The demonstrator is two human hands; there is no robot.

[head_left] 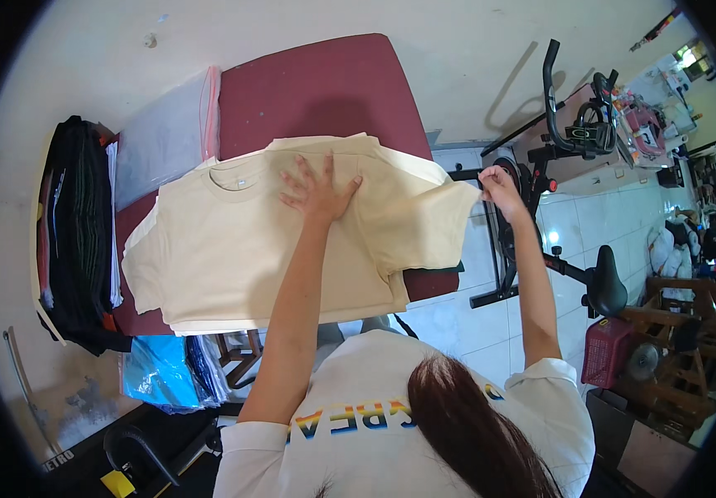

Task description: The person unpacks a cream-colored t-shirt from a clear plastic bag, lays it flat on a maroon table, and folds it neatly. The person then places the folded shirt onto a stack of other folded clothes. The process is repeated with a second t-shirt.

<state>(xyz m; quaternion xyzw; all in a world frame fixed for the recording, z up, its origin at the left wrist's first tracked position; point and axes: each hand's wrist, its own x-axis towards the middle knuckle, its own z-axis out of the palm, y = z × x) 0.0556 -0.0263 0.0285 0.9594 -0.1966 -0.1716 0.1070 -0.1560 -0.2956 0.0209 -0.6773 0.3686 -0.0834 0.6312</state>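
A cream short-sleeved T-shirt [227,249] lies spread out on top of other light-coloured shirts, its ribbed collar [236,182] toward the upper left. My left hand [320,196] rests flat on the shirt near the shoulder, fingers apart. Between the fingertips of my right hand [500,193] is the outer corner of the right-hand sleeve [426,227], drawn out past the table's side. Beneath the stack is a table with a maroon cover [327,81]. A strip of dark green cloth [451,267] shows below the sleeve.
A clear plastic bag [162,140] lies on the table's left, beside a stack of dark folded garments [78,236]. Blue plastic-wrapped packs [162,373] sit below. An exercise bike [582,134] with a black saddle [607,283] stands at right, near a red plastic basket [605,352].
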